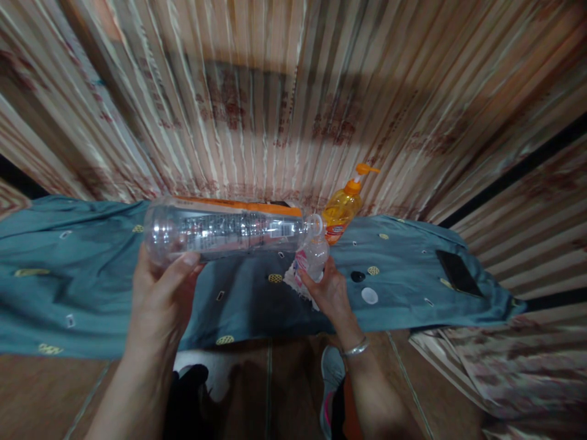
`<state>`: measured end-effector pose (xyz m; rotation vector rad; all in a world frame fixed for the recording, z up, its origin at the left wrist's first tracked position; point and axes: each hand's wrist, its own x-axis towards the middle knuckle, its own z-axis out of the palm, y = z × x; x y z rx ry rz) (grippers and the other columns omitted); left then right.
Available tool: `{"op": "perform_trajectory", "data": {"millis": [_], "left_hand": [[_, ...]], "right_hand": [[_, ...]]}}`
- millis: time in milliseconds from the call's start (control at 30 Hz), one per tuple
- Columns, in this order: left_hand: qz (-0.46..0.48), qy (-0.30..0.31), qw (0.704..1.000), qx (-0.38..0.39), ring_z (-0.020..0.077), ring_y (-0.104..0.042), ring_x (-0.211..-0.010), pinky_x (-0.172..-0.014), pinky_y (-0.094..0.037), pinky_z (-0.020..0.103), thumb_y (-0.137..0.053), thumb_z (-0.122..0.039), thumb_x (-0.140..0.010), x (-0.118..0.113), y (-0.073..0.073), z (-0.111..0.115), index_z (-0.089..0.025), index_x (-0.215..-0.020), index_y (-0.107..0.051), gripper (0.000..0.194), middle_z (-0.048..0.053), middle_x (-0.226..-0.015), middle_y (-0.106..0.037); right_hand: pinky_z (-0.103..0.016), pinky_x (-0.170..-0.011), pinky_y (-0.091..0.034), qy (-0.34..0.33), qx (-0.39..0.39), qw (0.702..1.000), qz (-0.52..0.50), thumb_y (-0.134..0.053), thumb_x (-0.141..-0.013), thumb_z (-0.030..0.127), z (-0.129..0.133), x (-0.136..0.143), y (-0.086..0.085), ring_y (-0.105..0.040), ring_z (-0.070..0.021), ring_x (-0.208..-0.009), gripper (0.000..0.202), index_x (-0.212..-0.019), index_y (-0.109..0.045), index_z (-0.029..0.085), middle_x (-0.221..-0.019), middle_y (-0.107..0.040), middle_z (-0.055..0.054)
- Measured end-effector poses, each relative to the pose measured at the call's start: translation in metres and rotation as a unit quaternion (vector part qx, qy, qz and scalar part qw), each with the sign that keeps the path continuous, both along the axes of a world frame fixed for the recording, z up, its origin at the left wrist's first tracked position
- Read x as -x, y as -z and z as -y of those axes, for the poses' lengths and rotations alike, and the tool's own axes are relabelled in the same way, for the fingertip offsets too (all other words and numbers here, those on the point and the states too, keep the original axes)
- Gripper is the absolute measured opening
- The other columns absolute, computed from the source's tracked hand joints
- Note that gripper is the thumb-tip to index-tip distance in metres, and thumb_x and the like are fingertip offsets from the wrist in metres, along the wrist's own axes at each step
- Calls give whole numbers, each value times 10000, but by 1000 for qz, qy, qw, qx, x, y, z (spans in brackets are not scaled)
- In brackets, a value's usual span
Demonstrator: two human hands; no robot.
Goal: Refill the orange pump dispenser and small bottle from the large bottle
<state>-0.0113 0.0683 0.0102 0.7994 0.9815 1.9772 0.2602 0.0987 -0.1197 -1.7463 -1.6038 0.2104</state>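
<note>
My left hand is closed around the base end of a large clear plastic bottle, which lies almost level in the air with its neck to the right. An orange-edged label runs along its side. My right hand grips a smaller clear plastic bottle with a pink-marked label. The large bottle's mouth is right at the small bottle's top; whether they touch, or any liquid passes, I cannot tell. Behind the small bottle lies a whitish cloth, partly hidden.
A yellow pump bottle with an orange pump stands just behind the bottle mouths. On the teal cloth cover lie a black cap, a white cap and a dark phone. A pleated curtain hangs behind.
</note>
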Motion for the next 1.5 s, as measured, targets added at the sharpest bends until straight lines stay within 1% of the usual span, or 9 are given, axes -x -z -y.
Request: {"op": "perform_trajectory", "data": {"millis": [300, 467, 533, 600, 700, 833, 1033, 1233, 1500], "left_hand": [[-13, 4, 1000, 2, 201, -729, -859, -737, -633, 327, -1099, -286, -512, 4, 2, -1, -278, -945, -792, 531, -19, -906, -787], [-20, 10, 1000, -12, 220, -761, -884, -911, -690, 417, -1090, -291, -554, 5, 4, -2, -273, -952, -775, 507, -7, -945, -808], [-24, 17, 1000, -10, 236, -777, -891, -933, -698, 445, -1091, -295, -569, 6, 5, -2, -282, -988, -779, 522, -12, -932, -804], [-25, 18, 999, -9, 249, -793, -898, -938, -700, 458, -1095, -303, -579, 7, 5, -2, -292, -1027, -786, 544, -14, -938, -812], [-24, 16, 1000, -10, 232, -782, -878, -927, -691, 434, -1103, -314, -579, 7, 5, -1, -279, -995, -783, 526, -10, -949, -821], [-20, 11, 1000, -10, 218, -760, -874, -900, -683, 405, -1105, -313, -559, 3, 4, -1, -274, -980, -789, 528, -4, -966, -829], [-24, 22, 999, -7, 241, -768, -900, -886, -676, 423, -1091, -302, -583, 7, 4, -1, -291, -1040, -795, 545, 6, -981, -820], [-15, 16, 1000, 4, 219, -737, -877, -752, -629, 359, -1118, -318, -533, 9, 5, -1, -273, -1007, -798, 574, -3, -938, -799], [-9, -2, 1000, 2, 199, -742, -833, -847, -680, 396, -1121, -317, -486, 1, 1, -2, -279, -955, -786, 577, -23, -933, -812]], "right_hand": [[-505, -814, -734, -11, -5, 1000, 0, -873, -939, 470, 0, -2, 2, -891, -388, -904, 468, -1291, -682, 228, -1003, -899, -146], [-507, -815, -735, -8, -6, 1000, 11, -886, -922, 488, -1, -3, 3, -891, -401, -921, 502, -1292, -678, 219, -1019, -895, -157], [-503, -818, -736, -10, -6, 1000, 9, -886, -921, 480, -1, -3, 2, -890, -395, -914, 498, -1290, -677, 218, -1017, -896, -153], [-497, -823, -736, -14, -8, 1000, 5, -883, -925, 471, -1, -3, 2, -889, -383, -913, 482, -1288, -676, 231, -1021, -900, -143], [-487, -822, -734, -16, -8, 1000, 0, -886, -927, 462, -1, -3, 2, -888, -377, -921, 462, -1278, -678, 245, -1023, -902, -134], [-475, -817, -728, -2, -2, 1000, 5, -893, -912, 473, -1, -2, 1, -891, -383, -927, 482, -1269, -687, 222, -1011, -892, -143], [-465, -773, -712, -7, -12, 1000, -1, -863, -919, 514, -1, -2, 2, -882, -378, -871, 483, -1251, -698, 205, -958, -876, -127], [-474, -800, -724, -7, -11, 1000, 2, -867, -929, 486, -1, -2, 3, -887, -378, -906, 494, -1298, -708, 199, -998, -886, -145], [-419, -775, -705, -6, -20, 1000, 6, -876, -918, 551, -2, -2, 6, -890, -361, -893, 546, -1290, -718, 184, -984, -895, -137]]}}
